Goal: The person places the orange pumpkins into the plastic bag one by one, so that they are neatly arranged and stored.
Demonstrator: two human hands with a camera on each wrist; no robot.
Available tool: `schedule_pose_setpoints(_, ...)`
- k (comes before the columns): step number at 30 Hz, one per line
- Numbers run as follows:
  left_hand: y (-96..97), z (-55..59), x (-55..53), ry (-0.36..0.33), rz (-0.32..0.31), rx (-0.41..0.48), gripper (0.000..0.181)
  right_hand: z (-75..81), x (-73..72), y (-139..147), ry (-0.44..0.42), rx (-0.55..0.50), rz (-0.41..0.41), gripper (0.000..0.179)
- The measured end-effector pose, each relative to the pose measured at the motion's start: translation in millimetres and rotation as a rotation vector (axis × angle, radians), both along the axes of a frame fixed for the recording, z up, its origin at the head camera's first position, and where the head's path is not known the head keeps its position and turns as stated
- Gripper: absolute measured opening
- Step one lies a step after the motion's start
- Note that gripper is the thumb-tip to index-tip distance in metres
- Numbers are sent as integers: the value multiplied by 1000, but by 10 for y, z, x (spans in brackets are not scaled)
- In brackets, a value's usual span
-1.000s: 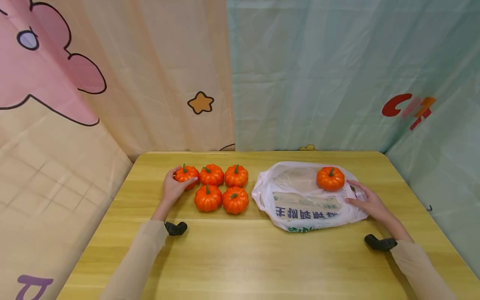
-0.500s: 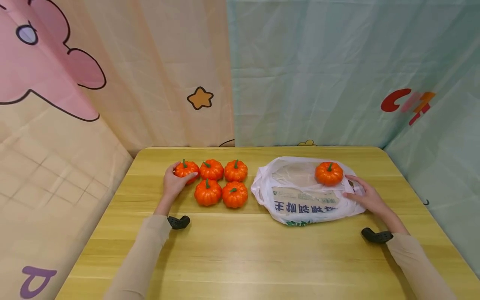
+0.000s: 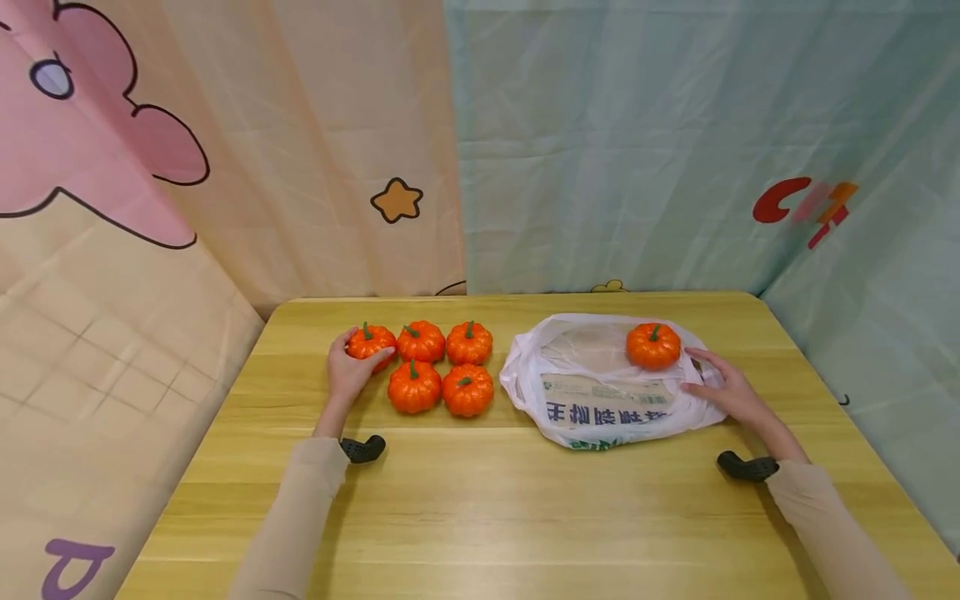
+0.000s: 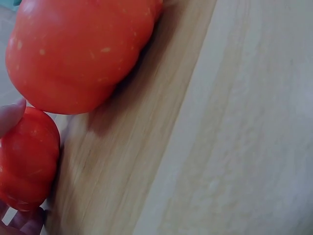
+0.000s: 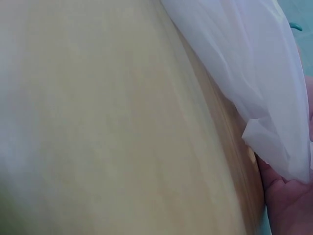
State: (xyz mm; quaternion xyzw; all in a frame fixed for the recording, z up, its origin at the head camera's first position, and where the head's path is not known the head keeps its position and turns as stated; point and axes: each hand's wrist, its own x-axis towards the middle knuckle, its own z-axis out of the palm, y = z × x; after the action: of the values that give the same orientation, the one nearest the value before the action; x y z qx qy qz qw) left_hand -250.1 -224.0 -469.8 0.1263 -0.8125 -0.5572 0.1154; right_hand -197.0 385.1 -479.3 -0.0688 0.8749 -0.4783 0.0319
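Observation:
At the left end of the back row, my left hand (image 3: 351,367) grips an orange toy pumpkin (image 3: 372,343) with a green stem, thumb on its near right side and fingers round its left. In the left wrist view that pumpkin (image 4: 28,161) shows between thumb and fingers, beside a larger-looking pumpkin (image 4: 78,54). A white plastic bag (image 3: 525,375) lies on its side, with dark printing. One pumpkin (image 3: 653,346) sits at its far right part. My right hand (image 3: 731,393) rests at the bag's right edge, fingers spread and extended; the right wrist view shows bag film (image 5: 264,98) against the palm.
Beside the gripped pumpkin stand two more back-row pumpkins (image 3: 421,341), with two front-row ones (image 3: 415,387) before them. All rest on a wooden table (image 3: 480,517). Patterned curtains (image 3: 600,167) hang behind it and at both sides. Each wrist wears a black device (image 3: 747,467).
My left wrist has shifted slightly to the right while its fingers stay round the pumpkin. The right hand keeps its place at the bag; the head view has moved a little.

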Motion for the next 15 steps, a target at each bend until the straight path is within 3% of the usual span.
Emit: schedule_pose_setpoints(15, 31, -5, 37, 23, 24, -2, 85, -9, 21, -9, -4, -20, 2, 70)
